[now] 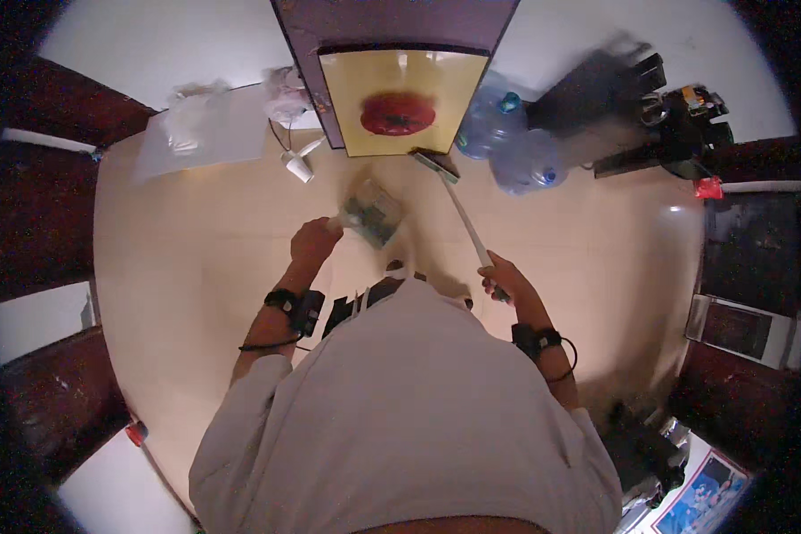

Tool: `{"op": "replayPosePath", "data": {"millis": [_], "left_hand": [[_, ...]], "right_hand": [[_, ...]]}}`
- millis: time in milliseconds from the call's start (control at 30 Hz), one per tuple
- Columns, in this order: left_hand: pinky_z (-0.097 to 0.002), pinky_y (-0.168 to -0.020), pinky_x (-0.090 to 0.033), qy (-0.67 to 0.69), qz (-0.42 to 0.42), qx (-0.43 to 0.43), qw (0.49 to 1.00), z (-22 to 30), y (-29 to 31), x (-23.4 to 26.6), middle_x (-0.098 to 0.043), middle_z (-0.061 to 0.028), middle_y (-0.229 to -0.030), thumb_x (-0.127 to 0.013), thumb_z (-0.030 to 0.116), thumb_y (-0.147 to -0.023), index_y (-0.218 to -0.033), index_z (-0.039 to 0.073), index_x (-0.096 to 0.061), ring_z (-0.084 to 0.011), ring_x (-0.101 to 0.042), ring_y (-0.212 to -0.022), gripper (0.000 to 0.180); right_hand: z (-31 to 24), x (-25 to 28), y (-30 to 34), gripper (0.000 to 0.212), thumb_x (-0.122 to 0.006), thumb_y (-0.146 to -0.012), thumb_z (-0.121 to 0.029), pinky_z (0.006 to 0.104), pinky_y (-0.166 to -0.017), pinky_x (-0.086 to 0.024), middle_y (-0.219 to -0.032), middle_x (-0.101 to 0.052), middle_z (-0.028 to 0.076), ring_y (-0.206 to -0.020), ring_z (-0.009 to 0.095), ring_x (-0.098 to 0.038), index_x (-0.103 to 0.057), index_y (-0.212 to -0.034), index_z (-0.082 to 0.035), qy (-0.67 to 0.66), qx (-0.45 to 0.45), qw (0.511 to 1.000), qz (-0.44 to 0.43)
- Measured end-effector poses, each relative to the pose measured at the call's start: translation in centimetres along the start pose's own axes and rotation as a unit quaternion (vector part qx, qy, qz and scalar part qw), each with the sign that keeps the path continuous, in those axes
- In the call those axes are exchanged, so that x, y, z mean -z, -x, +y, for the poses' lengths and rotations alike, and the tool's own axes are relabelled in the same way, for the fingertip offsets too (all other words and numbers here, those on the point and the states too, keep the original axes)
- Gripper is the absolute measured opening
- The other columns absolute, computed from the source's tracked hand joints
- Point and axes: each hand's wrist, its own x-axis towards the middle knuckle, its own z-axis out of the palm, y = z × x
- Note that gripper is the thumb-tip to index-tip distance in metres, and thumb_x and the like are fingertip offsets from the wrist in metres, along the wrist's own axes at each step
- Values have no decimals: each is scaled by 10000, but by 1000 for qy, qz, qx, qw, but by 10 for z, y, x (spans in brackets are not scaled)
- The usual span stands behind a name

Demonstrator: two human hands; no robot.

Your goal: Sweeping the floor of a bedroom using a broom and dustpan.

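My left hand [316, 242] is closed around the pale handle of a see-through greenish dustpan [376, 212], blurred and held above the floor in front of me. Dark patches show in or through the pan; I cannot make out what they are. Lower right of it, my right hand [505, 278] grips the end of a light-coloured stick. The stick slants away to a narrow dark head, forming a broom [461, 206]. Its head rests near the foot of the yellow panel [338, 98]. The two tools are apart.
Blue see-through water jugs [525, 162] stand right of the broom head. A white object with a cord [295, 165] lies left, beside a white sheet [205, 133] under plastic. Dark items [596, 98] crowd the far right. Beige floor [187, 258] surrounds me.
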Motion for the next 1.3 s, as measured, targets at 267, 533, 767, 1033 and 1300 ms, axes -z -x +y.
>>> {"op": "replayPosePath", "data": {"millis": [267, 533, 767, 1033, 1300], "left_hand": [[-460, -847, -498, 7, 9, 51, 999, -16, 19, -7, -670, -148, -1009, -557, 447, -830, -1077, 120, -658, -332, -628, -970, 422], [-450, -753, -533, 8, 47, -1, 999, -62, 42, -17, -682, -146, -918, -578, 431, -839, -996, 115, -676, -352, -653, -852, 366], [-474, -751, -515, -11, 19, 7, 1000, -90, 79, 2, -678, -168, -912, -576, 436, -851, -973, 84, -669, -368, -642, -863, 384], [-465, -775, -509, -51, -8, 60, 997, -139, 116, -15, -667, -208, -882, -586, 453, -847, -939, 49, -668, -396, -634, -861, 422], [-467, -756, -513, 27, 27, 34, 999, -127, 123, -13, -662, -225, -897, -589, 432, -849, -925, 39, -664, -409, -634, -851, 408]], "right_hand": [[31, -16, 0, 622, -618, -842, -129, 217, -380, -323, -611, -494, -13, -449, 74, -438, -386, -1418, -166, 118, -41, 988, -90], [-30, -31, 45, 687, -592, -823, -104, 233, -395, -337, -615, -490, -11, -468, 70, -427, -335, -1457, -162, 173, -2, 979, -111], [-40, -81, -39, 760, -583, -809, -130, 323, -451, -459, -719, -607, 110, -560, 173, -575, -225, -1477, -72, 354, 112, 921, -118], [25, -120, -50, 699, -440, -777, 7, 369, -462, -497, -751, -615, 184, -526, 250, -588, -241, -1446, -30, 333, 203, 916, -98], [141, -68, 11, 497, -528, -833, -122, 364, -630, -535, -766, -633, 158, -637, 253, -633, -436, -1315, -38, 404, 176, 897, -4]]}}
